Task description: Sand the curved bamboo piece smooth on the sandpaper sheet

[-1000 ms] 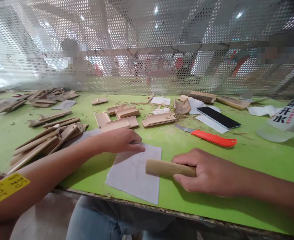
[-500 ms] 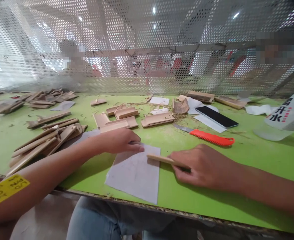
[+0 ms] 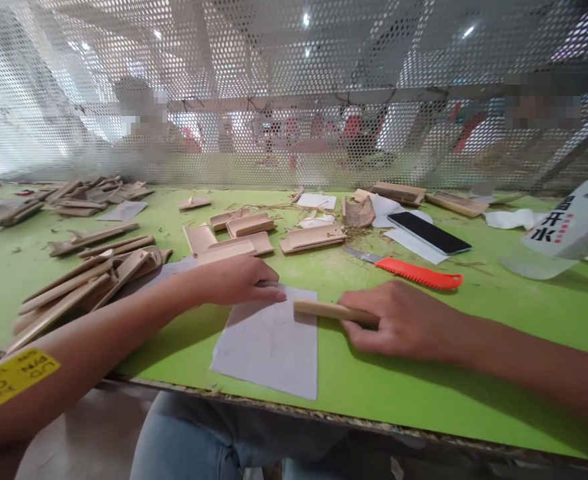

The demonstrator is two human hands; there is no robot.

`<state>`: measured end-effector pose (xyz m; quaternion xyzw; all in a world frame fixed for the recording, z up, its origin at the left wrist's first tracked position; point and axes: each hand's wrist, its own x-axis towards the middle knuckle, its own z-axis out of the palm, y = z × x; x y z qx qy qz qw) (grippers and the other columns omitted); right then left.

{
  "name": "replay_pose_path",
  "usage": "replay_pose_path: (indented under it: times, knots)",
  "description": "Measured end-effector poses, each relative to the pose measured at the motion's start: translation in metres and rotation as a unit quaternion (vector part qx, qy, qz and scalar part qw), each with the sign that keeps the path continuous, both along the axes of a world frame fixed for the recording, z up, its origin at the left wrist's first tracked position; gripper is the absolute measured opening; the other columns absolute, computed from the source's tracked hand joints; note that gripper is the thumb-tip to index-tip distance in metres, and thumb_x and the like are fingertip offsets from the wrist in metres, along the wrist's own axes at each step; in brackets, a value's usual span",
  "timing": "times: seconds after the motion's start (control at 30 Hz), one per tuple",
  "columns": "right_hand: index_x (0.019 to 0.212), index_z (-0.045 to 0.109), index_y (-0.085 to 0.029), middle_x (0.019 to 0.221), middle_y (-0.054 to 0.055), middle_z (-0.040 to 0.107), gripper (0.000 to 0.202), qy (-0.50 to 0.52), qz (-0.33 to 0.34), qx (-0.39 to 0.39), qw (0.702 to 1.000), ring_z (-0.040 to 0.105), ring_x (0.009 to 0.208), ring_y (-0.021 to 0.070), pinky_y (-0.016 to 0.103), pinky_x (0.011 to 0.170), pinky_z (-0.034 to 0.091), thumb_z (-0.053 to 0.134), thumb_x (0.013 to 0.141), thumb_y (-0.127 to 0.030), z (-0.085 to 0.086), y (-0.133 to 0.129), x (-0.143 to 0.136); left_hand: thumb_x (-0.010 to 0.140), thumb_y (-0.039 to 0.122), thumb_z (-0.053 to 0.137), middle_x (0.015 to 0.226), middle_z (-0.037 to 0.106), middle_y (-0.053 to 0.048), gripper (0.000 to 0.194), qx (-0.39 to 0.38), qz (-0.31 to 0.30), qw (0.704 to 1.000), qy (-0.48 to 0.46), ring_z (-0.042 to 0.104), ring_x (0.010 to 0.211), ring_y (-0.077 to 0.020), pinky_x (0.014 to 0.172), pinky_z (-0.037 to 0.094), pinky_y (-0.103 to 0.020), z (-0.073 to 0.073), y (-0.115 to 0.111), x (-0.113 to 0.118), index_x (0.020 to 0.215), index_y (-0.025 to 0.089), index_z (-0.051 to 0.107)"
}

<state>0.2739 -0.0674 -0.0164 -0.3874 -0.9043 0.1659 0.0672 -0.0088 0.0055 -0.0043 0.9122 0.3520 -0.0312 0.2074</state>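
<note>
Head view: your right hand (image 3: 394, 321) grasps a bamboo piece (image 3: 319, 309), not yet set down; your left hand (image 3: 241, 278) lies at the paper (image 3: 269, 353), grip unclear; split pieces (image 3: 314, 239) lie beyond.

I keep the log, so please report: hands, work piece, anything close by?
Right hand gripping short tan bamboo piece, tip over white four-sided paper sheet. Left hand at sheet's far edge. Red-handled metal knife beyond right hand.

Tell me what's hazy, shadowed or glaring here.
Head view: ceiling lights glare through the perforated screen; behind it, shapes look hazy. Head view: a soft shadow falls beneath the right forearm; the wooden piece in the right hand looks clearer.
</note>
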Motion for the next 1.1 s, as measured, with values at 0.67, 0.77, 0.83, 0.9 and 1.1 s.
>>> replay_pose_path:
  times: [0.67,0.77,0.83,0.9,1.1]
  knots:
    - [0.069,0.053,-0.021,0.059,-0.003,0.055,0.018,-0.006,-0.034,0.009,0.999,0.042,0.053,0.0123,0.029,0.054,0.024,0.056,0.086,-0.026,0.004,-0.001,-0.001,0.1,0.055,0.049,0.061,0.05,0.003,0.047,0.002,0.003,1.0,0.021,0.042,0.055,-0.0113,0.053,0.023,-0.031,0.001,0.0,-0.002,0.07,0.02,0.051]
    - [0.071,0.053,-0.021,0.06,-0.004,0.055,0.015,-0.013,0.003,-0.012,1.0,0.04,0.053,0.0114,0.029,0.054,0.023,0.055,0.085,-0.023,0.004,-0.002,-0.001,0.1,0.056,0.049,0.062,0.052,0.002,0.047,-0.001,0.002,1.0,0.022,0.043,0.056,-0.0117,0.053,0.023,-0.031,0.001,-0.001,-0.002,0.071,0.02,0.053]
    - [0.071,0.053,-0.021,0.06,-0.005,0.054,0.014,-0.003,0.033,-0.033,0.999,0.039,0.052,0.0107,0.029,0.053,0.023,0.055,0.085,-0.022,0.004,-0.001,0.0,0.099,0.056,0.049,0.063,0.053,0.002,0.046,-0.003,0.003,1.0,0.021,0.043,0.056,-0.0117,0.053,0.023,-0.031,0.001,-0.001,-0.001,0.071,0.02,0.054]
    - [0.07,0.052,-0.021,0.059,-0.005,0.051,0.016,0.006,0.021,-0.037,0.999,0.038,0.052,0.0107,0.029,0.053,0.023,0.055,0.085,-0.024,0.003,0.002,0.001,0.1,0.056,0.048,0.063,0.054,0.002,0.046,-0.003,0.009,1.0,0.022,0.042,0.056,-0.0117,0.053,0.024,-0.03,0.001,-0.001,0.0,0.071,0.02,0.054]
    - [0.071,0.052,-0.021,0.06,-0.005,0.053,0.014,0.007,0.012,-0.007,1.0,0.038,0.052,0.0108,0.03,0.053,0.023,0.055,0.085,-0.022,-0.002,0.006,0.003,0.1,0.054,0.05,0.062,0.053,0.002,0.045,-0.003,0.005,1.0,0.02,0.041,0.055,-0.0115,0.054,0.023,-0.031,0.001,-0.001,0.0,0.071,0.02,0.055]
